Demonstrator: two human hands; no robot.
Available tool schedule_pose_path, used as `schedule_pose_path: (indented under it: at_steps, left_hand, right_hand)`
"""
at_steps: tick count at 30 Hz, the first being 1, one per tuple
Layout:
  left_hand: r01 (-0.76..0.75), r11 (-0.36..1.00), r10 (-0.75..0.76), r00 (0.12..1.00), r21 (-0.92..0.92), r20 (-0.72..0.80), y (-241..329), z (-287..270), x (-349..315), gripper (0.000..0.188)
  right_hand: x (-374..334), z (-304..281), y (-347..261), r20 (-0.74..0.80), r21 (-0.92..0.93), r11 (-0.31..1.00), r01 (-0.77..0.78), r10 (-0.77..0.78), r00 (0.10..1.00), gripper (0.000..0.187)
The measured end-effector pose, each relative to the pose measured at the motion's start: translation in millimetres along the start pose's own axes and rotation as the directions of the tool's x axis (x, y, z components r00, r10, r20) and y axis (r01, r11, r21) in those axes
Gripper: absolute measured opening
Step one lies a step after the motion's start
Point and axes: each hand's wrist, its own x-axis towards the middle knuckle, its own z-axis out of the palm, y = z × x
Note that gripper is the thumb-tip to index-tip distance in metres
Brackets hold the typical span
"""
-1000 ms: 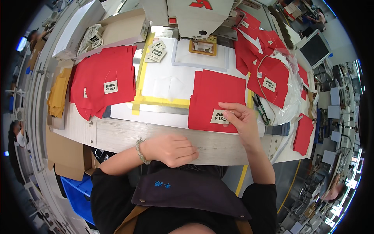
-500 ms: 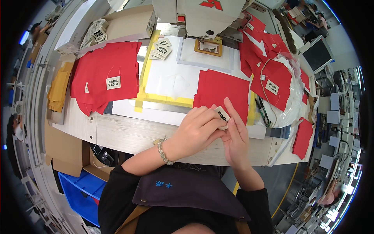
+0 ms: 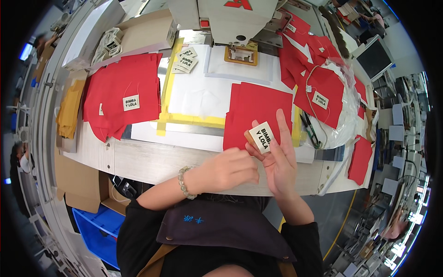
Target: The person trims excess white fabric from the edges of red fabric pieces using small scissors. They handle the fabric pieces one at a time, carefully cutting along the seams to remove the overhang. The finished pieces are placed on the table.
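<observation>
Right grip (image 3: pixel 281 167) holds a cream label (image 3: pixel 261 137) at a pale table (image 3: pixel 152 159) above grey floor (image 3: pixel 336 213).

We count two bare hands, one left hand (image 3: pixel 226 171) and one right hand (image 3: pixel 281 168), with one cream label (image 3: pixel 261 137) showing in the right and one bracelet (image 3: pixel 183 183) at the left's wrist. Just beyond the right hand, we see one red fabric stack (image 3: pixel 258 104); ahead of the left, at least three loose labels (image 3: pixel 186 62). One sewing machine (image 3: pixel 230 23) stands ahead of both hands, one dark hand tool (image 3: pixel 309 130) and one monitor (image 3: pixel 374 59) right of them.
</observation>
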Motion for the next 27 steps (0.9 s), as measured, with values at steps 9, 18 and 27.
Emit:
schedule_pose_path:
  at_steps: [9,18,27]
  left_hand:
    - [0.256,0.952,-0.283,0.945,-0.167,-0.167,-9,-41,6,0.011]
    - [0.276,0.949,-0.288,0.956,-0.152,-0.063,-23,-39,24,0.030]
    - [0.277,0.953,-0.291,0.950,-0.119,-0.117,-27,-41,17,0.020]
  right_hand:
    - [-8,-22,3,0.114,-0.325,0.934,0.145,-0.114,0.987,0.063]
    - [-12,-25,-1,0.117,-0.334,0.932,0.141,-0.107,0.987,0.068]
    - [-9,-27,0,0.104,-0.331,0.934,0.132,-0.103,0.989,0.067]
